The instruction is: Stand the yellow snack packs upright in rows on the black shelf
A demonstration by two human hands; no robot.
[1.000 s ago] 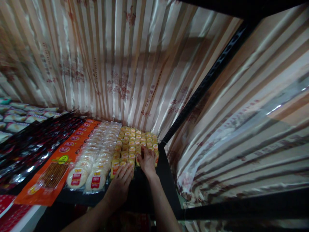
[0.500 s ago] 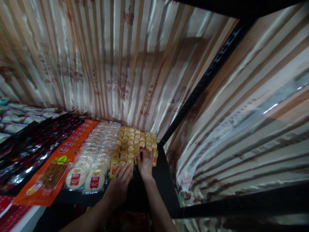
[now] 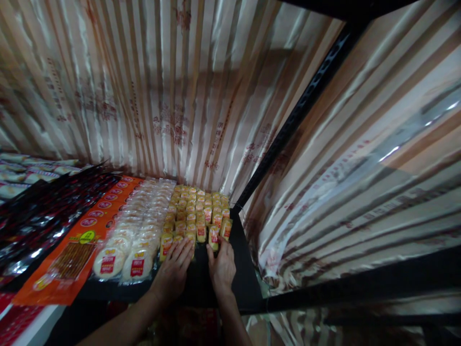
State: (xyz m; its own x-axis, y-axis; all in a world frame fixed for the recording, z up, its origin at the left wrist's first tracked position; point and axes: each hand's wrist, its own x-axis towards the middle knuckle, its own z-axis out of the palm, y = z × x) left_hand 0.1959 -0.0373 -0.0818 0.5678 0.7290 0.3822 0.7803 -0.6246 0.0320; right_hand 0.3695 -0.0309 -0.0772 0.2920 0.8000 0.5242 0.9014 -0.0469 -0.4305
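Note:
Rows of small yellow wrapped snack packets [image 3: 190, 206] stand on the black shelf. My left hand [image 3: 173, 269] lies on the front packets at the left of this group, its fingers stretched out and partly covering them. A single yellow snack packet [image 3: 213, 235] at the front of the right-hand rows is between the thumb and fingers of my right hand [image 3: 222, 266]. Just right of it another yellow packet [image 3: 226, 228] leans at a tilt. Clear-wrapped round white rice crackers [image 3: 138, 264] are lined up in two columns left of my left hand.
An orange packet of brown sticks [image 3: 74, 257] lies left of the crackers, then dark shiny packets [image 3: 54, 216] and white packets [image 3: 27, 168]. A black perforated post [image 3: 288, 129] rises at the shelf corner. Printed, pleated sheeting [image 3: 173, 96] hangs behind.
My right hand has drawn back toward the shelf's front edge and now grips a yellow packet at the front. My left hand stays on the front packets. The view has shifted slightly.

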